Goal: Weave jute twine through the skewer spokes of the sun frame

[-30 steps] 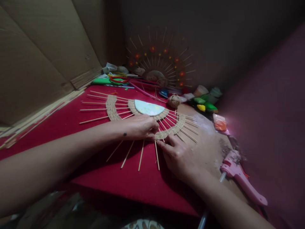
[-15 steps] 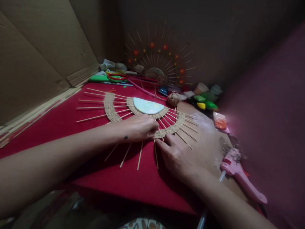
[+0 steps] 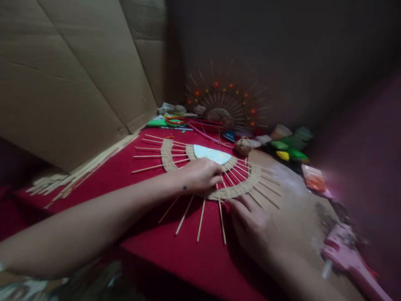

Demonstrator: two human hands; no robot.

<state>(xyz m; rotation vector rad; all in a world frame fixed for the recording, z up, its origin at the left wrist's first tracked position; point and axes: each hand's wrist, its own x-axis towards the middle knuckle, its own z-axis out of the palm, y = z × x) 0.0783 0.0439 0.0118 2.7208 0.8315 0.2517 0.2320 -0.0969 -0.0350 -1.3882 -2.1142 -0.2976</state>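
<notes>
A half-round fan of thin wooden sticks (image 3: 200, 221) lies on the red cloth. Its sticks spread from a pale blue half disc (image 3: 211, 154) edged with woven twine. A wider woven twine band (image 3: 233, 192) crosses the sticks farther out. My left hand (image 3: 203, 173) is closed over the sticks between disc and outer band, and part of that band is hidden beneath it. My right hand (image 3: 253, 221) rests at the band's lower edge, its fingers bent and pinched against the fan. Exactly what lies between the fingertips is hidden.
Behind the fan sit a twine ball (image 3: 243, 146) and red-handled scissors (image 3: 175, 120). A similar flower-trimmed fan (image 3: 216, 98) leans at the back. At right lies a pink glue gun (image 3: 344, 255) on a brown board (image 3: 288, 221). Loose sticks (image 3: 72, 179) line the cardboard (image 3: 78, 83).
The camera view has swung, so everything appears lower and farther right. My left hand has shifted slightly up towards the disc, uncovering more of the outer band. My right hand stays at the band's edge.
</notes>
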